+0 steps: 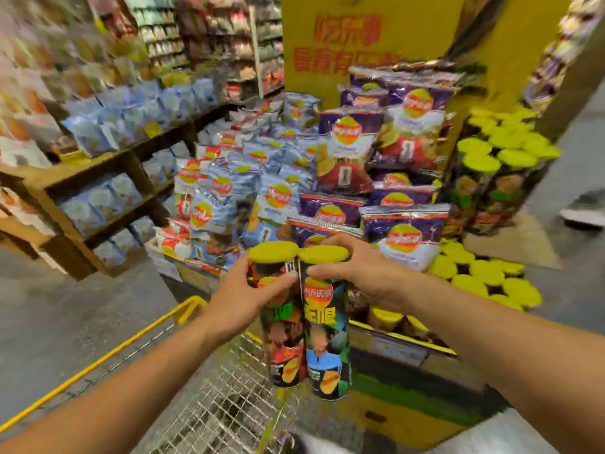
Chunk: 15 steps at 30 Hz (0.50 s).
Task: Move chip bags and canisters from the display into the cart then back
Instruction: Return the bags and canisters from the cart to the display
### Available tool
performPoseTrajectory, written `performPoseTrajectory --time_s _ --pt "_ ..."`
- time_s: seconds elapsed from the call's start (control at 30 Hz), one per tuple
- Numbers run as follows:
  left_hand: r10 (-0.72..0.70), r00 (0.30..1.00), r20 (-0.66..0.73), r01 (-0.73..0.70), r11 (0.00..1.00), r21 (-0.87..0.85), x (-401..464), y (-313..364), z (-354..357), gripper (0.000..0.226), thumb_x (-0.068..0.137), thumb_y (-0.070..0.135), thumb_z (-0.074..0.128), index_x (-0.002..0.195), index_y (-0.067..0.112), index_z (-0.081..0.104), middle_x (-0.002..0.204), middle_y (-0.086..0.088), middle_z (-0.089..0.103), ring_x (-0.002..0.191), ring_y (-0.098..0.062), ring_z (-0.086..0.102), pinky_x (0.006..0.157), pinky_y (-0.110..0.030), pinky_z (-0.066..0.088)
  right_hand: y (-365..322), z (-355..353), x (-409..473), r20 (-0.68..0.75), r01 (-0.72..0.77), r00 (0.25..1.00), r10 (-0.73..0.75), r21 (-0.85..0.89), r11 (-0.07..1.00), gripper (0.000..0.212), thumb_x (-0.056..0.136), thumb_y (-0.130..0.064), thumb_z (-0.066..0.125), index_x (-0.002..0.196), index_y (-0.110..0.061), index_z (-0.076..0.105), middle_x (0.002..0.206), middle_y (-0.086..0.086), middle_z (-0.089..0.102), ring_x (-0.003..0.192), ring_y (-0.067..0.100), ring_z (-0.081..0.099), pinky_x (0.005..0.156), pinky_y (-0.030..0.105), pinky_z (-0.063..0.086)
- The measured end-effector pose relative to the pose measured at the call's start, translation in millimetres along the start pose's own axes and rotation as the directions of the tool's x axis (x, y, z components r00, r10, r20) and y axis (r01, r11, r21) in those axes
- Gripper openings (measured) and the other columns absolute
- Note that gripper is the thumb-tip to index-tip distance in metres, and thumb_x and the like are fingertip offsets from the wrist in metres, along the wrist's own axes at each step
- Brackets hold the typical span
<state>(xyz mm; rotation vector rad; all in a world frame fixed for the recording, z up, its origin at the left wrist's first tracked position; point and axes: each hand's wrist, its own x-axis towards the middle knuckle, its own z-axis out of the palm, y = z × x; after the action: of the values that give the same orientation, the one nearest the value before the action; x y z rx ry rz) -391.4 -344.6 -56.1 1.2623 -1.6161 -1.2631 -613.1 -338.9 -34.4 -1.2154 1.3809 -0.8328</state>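
Two tall chip canisters with yellow-green lids stand side by side in the air above the cart (pixel 226 391). My left hand (pixel 239 296) grips the left canister (pixel 283 348) near its top. My right hand (pixel 360 273) grips the right canister (pixel 327 352) just under its lid. The two canisters touch each other. Behind them the display holds blue chip bags (pixel 226 198) on the left and purple chip bags (pixel 402 231) on the right. More canisters with yellow-green lids (pixel 484 276) sit low at the right of the display.
The wire cart has a yellow rim (pixel 131 342) running to the lower left. A taller stack of canisters (pixel 501 158) stands at the right, with a yellow sign board (pixel 360 37) behind. Wooden shelves (pixel 98 165) with bagged goods line the left. Grey floor lies on both sides.
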Motion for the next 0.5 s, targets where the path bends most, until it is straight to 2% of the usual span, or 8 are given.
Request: performPoseTrajectory --time_s 0.07,0.13,0.23,0.33,0.43,0.5 --pt "0.041 0.998 0.044 -0.042 0.999 0.014 22 26 42 0.055 0.068 0.053 0.078 0.118 0.037 0.061 0.108 0.02 0.072 0.101 0.0 0.067 0.083 -0.02 0.054 -4 -53 -14 -0.025 -0.011 1.0 0.01 -0.018 1.0 0.07 0.06 -0.033 0.093 0.119 -0.022 0.058 0.103 0.006 0.069 0.096 0.022 0.068 0.087 0.042 0.056" --pt "0.076 0.993 0.094 -0.079 0.997 0.026 36 46 75 0.053 0.069 0.055 0.078 0.117 0.04 0.062 0.11 0.02 0.071 0.102 -0.001 0.067 0.09 -0.029 0.054 -7 -95 -21 -0.062 -0.019 0.998 0.016 -0.048 0.999 0.079 0.049 -0.046 0.093 0.118 -0.029 0.058 0.108 0.005 0.069 0.103 0.024 0.068 0.089 0.045 0.054" --pt "0.133 0.983 0.124 -0.134 0.991 0.004 60 77 132 0.055 0.067 0.059 0.079 0.115 0.039 0.062 0.107 0.02 0.071 0.1 -0.004 0.069 0.094 -0.038 0.054 -7 -159 -40 -0.119 -0.004 0.993 -0.002 -0.051 0.999 0.061 0.061 -0.035 0.092 0.113 -0.03 0.061 0.109 0.001 0.071 0.104 0.02 0.068 0.098 0.046 0.051" --pt "0.175 0.967 0.186 -0.182 0.983 0.024 77 102 182 0.056 0.069 0.063 0.076 0.118 0.038 0.065 0.108 0.017 0.072 0.1 -0.005 0.069 0.093 -0.038 0.055 -2 -211 -59 -0.183 0.025 0.982 -0.036 -0.063 0.998 0.061 0.054 -0.04 0.091 0.108 -0.027 0.066 0.106 0.003 0.072 0.104 0.025 0.069 0.09 0.041 0.052" --pt "0.211 0.949 0.235 -0.238 0.967 0.093 91 127 228 0.047 0.075 0.059 0.072 0.119 0.045 0.062 0.112 0.027 0.066 0.099 0.01 0.062 0.084 -0.018 0.052 4 -261 -80 -0.244 0.025 0.969 -0.047 -0.094 0.995 0.056 0.059 -0.044 0.091 0.108 -0.031 0.066 0.107 0.002 0.071 0.103 0.02 0.068 0.089 0.041 0.052" --pt "0.225 0.943 0.243 -0.263 0.956 0.133 99 144 251 0.052 0.074 0.057 0.074 0.121 0.042 0.056 0.113 0.027 0.062 0.1 0.009 0.06 0.08 -0.015 0.051 6 -288 -87 -0.294 0.032 0.953 -0.066 -0.12 0.992 0.062 0.055 -0.049 0.09 0.11 -0.034 0.066 0.11 -0.005 0.07 0.104 0.014 0.066 0.086 0.032 0.053"
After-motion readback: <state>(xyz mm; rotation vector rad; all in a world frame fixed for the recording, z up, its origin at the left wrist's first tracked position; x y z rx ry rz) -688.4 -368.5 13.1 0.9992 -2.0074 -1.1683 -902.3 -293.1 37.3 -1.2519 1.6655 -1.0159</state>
